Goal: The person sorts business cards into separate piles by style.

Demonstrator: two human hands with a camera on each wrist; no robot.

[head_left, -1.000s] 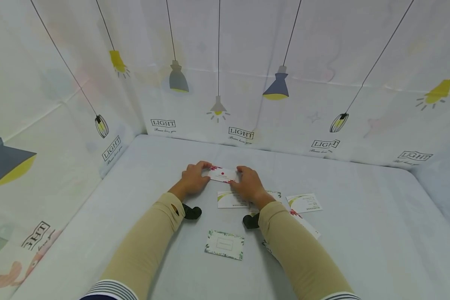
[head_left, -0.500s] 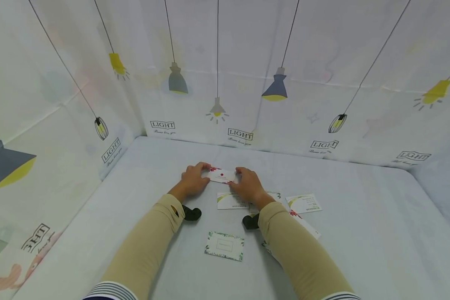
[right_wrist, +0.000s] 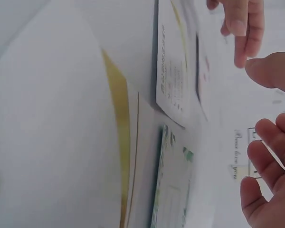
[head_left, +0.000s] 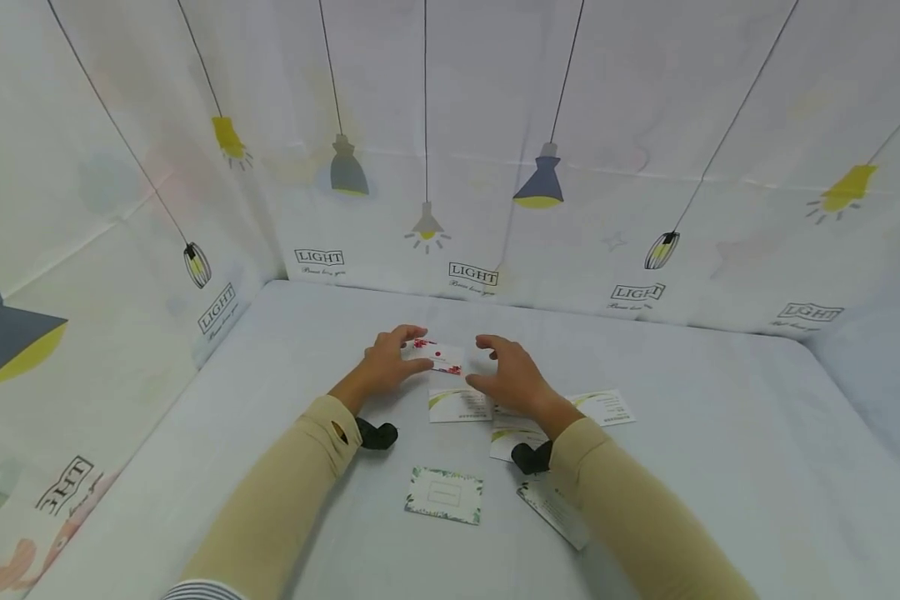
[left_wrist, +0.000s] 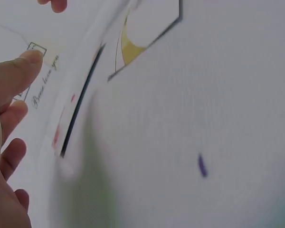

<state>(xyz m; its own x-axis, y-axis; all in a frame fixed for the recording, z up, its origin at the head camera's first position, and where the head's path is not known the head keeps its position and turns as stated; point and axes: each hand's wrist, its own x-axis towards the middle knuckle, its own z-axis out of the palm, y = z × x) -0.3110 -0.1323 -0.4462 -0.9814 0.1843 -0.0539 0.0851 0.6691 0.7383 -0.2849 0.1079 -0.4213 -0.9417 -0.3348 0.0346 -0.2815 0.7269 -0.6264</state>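
Note:
A white business card with red flowers (head_left: 444, 356) lies flat near the back of the table, between the two hands. My left hand (head_left: 386, 364) is just left of it, thumb and fingers spread apart; in the left wrist view the hand is raised over the table, away from the card's dark edge (left_wrist: 78, 109). My right hand (head_left: 516, 377) has its thumb and fingers parted, off the card's right end, holding nothing. Nearest below are a gold-curved card (head_left: 453, 407) and, in the right wrist view, a green-leaf card (right_wrist: 173, 185), which my right hand hides in the head view.
Another gold-curved card (head_left: 606, 407) lies to the right, one more (head_left: 508, 443) by the right wrist. Toward the front are a green-leaf card (head_left: 444, 496) and a tilted one (head_left: 558, 512), partly under the right sleeve (head_left: 645, 517). A lamp-print curtain (head_left: 592, 233) hangs behind the table.
Both hands have let go of the red-flowered card, which stays on the table. The right hand has drawn away to the right; its forearm now covers the other red-flowered card.

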